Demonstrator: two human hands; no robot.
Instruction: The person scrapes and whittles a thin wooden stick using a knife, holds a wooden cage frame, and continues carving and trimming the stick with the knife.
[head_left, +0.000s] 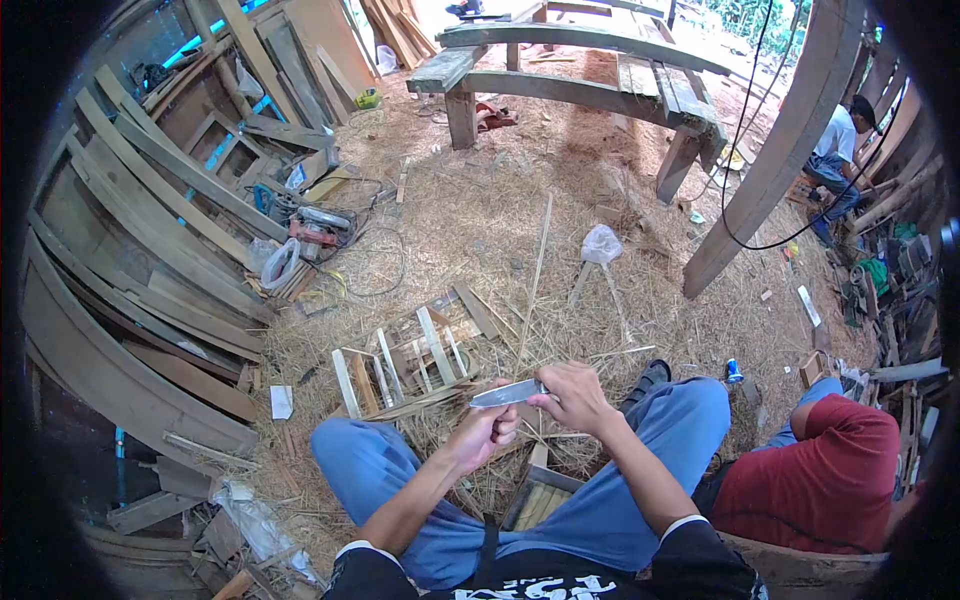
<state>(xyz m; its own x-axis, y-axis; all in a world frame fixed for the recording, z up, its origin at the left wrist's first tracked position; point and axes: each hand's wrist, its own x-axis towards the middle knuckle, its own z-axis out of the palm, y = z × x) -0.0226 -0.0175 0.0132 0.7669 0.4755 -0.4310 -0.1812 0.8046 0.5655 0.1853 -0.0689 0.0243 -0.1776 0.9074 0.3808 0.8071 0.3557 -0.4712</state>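
Note:
My right hand point(578, 395) is closed round the handle of a knife point(508, 392), its broad metal blade pointing left. The blade lies across the top of my left hand point(482, 432), whose fingers are curled shut. A long thin wooden strip point(537, 268) runs forward over the floor from beside the blade and appears to be in the left hand; its near end is hidden. Just beyond the left hand are several short wooden slats point(432, 343) and battens. Between my legs lies a small wooden box point(540, 500) with light strips in it.
Straw-like shavings cover the floor. Curved boards point(130, 350) lean at left, near power tools point(318, 228) with cables. A workbench point(580, 85) stands ahead, a slanted post point(775, 150) right of it. A person in red point(815, 475) sits close at right; another person point(835, 160) crouches farther off.

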